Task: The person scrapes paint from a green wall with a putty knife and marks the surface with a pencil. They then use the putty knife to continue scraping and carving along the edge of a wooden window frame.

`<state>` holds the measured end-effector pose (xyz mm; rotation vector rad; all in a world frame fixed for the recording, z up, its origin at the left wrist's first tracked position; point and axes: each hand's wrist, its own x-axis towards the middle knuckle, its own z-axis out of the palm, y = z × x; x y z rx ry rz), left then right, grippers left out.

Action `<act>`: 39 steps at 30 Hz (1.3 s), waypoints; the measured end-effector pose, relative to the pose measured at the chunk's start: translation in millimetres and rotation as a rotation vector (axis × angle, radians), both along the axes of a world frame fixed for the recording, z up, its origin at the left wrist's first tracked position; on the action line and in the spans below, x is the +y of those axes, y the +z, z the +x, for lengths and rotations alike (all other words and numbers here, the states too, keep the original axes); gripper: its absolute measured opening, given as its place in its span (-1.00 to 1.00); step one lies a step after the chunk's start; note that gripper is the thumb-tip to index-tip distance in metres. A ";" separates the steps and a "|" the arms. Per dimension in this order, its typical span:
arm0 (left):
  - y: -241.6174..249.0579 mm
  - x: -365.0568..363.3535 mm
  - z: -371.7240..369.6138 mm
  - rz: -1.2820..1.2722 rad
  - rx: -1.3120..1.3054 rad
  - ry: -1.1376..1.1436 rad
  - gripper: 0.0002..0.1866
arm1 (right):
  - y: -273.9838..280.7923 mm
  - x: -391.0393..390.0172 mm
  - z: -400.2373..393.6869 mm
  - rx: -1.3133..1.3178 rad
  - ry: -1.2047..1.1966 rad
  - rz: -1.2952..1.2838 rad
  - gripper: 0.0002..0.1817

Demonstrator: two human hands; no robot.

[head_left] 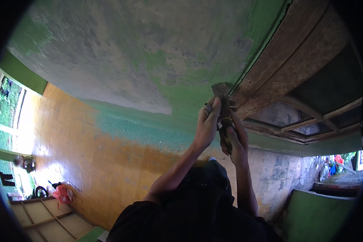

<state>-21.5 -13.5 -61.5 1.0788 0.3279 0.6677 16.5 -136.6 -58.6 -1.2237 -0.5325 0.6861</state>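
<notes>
A scraper (220, 89) with a wide flat blade and a dark handle is pressed against the green wall (181, 94), close to the wooden window frame (266, 76). My left hand (208, 123) is closed around the blade's lower part, thumb along it. Something small and greyish shows by its fingers; I cannot make out what it is. Lower down, my right hand (237, 143) is wrapped round the handle. Much of the wall shows patchy grey where the green paint is gone, with green left near the frame.
Yellow-orange tiled floor (109, 161) stretches below the wall. A red bag-like thing (62, 194) lies near a wheel, and a person (27, 162) is farther off at the left. A green block-like structure (318, 215) stands at the lower right. The window's glass panes (278, 113) adjoin the frame.
</notes>
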 end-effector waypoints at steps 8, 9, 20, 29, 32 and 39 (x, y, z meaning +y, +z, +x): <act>-24.9 1.8 29.7 -0.336 -0.236 -0.122 -0.62 | -5.6 9.0 -9.2 -0.165 -0.144 -0.177 -0.57; -21.9 0.0 31.1 -0.331 -0.256 -0.122 -0.62 | -6.0 9.3 -8.3 -0.166 -0.147 -0.180 -0.58; 5.1 15.1 30.0 -0.237 -0.240 0.061 -0.58 | 6.7 33.0 15.3 -0.322 0.009 -0.149 -0.52; 13.0 19.4 16.6 -0.098 -0.059 0.134 -0.54 | -13.8 36.5 10.3 -0.085 0.050 -0.017 -0.51; 19.1 28.4 9.6 -0.020 -0.022 0.095 -0.51 | -12.8 41.7 -1.1 -0.031 0.076 0.064 -0.50; 14.5 40.3 9.8 0.066 0.046 0.084 -0.54 | -33.9 62.6 -10.5 -0.064 -0.001 0.056 -0.40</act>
